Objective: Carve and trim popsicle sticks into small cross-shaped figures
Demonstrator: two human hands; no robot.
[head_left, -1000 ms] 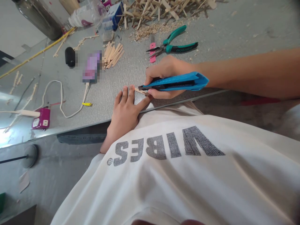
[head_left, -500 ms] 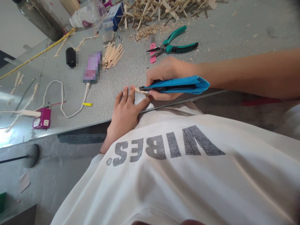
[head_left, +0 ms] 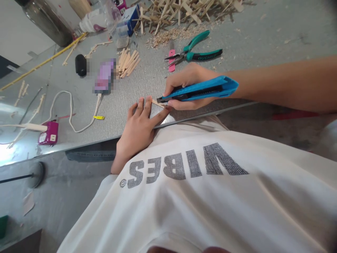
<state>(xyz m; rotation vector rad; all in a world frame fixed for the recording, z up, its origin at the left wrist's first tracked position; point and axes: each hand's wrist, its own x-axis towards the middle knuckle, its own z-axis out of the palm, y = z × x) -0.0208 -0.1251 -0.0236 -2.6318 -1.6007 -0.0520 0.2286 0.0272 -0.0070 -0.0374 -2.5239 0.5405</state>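
My right hand [head_left: 191,86] is closed around a blue utility knife [head_left: 205,89], its handle end raised toward my forearm. The knife's tip meets a short wooden craft stick [head_left: 158,104] lying on the table near its front edge. My left hand [head_left: 142,121] lies palm down with fingers spread and pins that stick, fingertips at one end and thumb at the other. Part of the stick is hidden by the fingers. Beyond my right hand are green-and-black pliers [head_left: 193,52], resting over a pink-handled tool [head_left: 172,60].
A bundle of craft sticks [head_left: 128,63] lies beside a purple phone [head_left: 105,75] on a white cable [head_left: 70,109]. Farther back are a heap of joined sticks [head_left: 179,12], wood shavings [head_left: 168,37] and a dark bottle [head_left: 48,23]. A magenta charger [head_left: 49,133] sits at left.
The rear of the utility knife has risen, tilting the handle more, while its tip stays at the stick. My left hand keeps nearly the same place.
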